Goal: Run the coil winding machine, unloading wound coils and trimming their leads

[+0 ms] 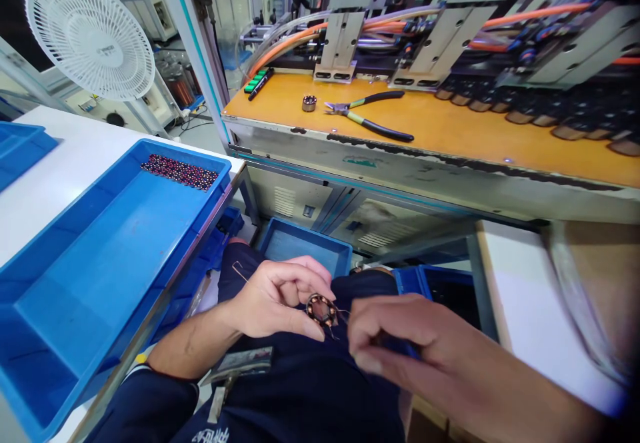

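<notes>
My left hand [280, 296] is closed around the edge of a small wound stator [321, 310], a ring with copper coils inside. Thumb and fingertips pinch it over my lap. A long thin copper wire [241, 271] with a hooked end sticks out on the far side of that hand. Just right of the stator, my right hand [410, 340] is closed, slightly blurred, with its fingertips pinched at a thin wire end [343, 311] coming off the ring. The exact grip on this wire is partly hidden.
Left, a blue tray [100, 230] holds rows of stators [180, 172] at its far end. On the orange bench [285, 123] lie cutting pliers [373, 113], another stator [309, 103] and a black marker [260, 84]. Machine fixtures [340, 46] stand behind; a fan [93, 36] is left.
</notes>
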Demonstrator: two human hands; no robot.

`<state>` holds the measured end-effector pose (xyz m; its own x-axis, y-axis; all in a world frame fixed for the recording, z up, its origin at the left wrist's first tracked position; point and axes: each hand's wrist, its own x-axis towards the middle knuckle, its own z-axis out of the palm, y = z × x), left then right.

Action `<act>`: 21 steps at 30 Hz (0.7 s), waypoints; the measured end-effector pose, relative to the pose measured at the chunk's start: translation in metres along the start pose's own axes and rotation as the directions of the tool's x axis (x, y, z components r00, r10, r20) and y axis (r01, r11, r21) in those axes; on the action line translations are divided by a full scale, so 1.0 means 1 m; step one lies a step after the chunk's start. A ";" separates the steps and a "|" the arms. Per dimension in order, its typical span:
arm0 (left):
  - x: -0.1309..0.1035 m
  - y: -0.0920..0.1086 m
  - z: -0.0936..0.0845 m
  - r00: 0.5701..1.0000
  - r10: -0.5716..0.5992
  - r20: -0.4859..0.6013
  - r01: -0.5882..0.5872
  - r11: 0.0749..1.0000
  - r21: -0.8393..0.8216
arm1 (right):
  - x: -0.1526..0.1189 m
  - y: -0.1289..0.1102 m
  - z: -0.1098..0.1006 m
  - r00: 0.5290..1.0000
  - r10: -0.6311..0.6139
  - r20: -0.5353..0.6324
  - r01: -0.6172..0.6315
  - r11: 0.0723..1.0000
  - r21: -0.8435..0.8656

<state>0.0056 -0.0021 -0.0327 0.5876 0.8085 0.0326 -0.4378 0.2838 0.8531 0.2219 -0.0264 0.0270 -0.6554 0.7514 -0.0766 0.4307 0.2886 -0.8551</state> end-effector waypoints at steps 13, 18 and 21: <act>0.005 -0.009 0.002 0.966 -0.214 0.146 0.250 0.915 -0.318 | 0.002 0.012 0.011 0.841 -0.453 -0.297 0.341 0.868 -0.360; 0.004 -0.009 0.001 0.964 -0.224 0.145 0.258 0.921 -0.291 | 0.004 0.012 0.011 0.804 -0.527 -0.277 0.400 0.823 -0.404; 0.005 -0.008 0.000 0.969 -0.206 0.137 0.236 0.934 -0.267 | 0.005 0.011 0.017 0.799 -0.478 -0.366 0.351 0.864 -0.361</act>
<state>0.0125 -0.0006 -0.0395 0.7528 0.6543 -0.0727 -0.4517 0.5936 0.6660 0.2131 -0.0296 0.0083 -0.5020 0.6796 0.5349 0.3657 0.7273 -0.5808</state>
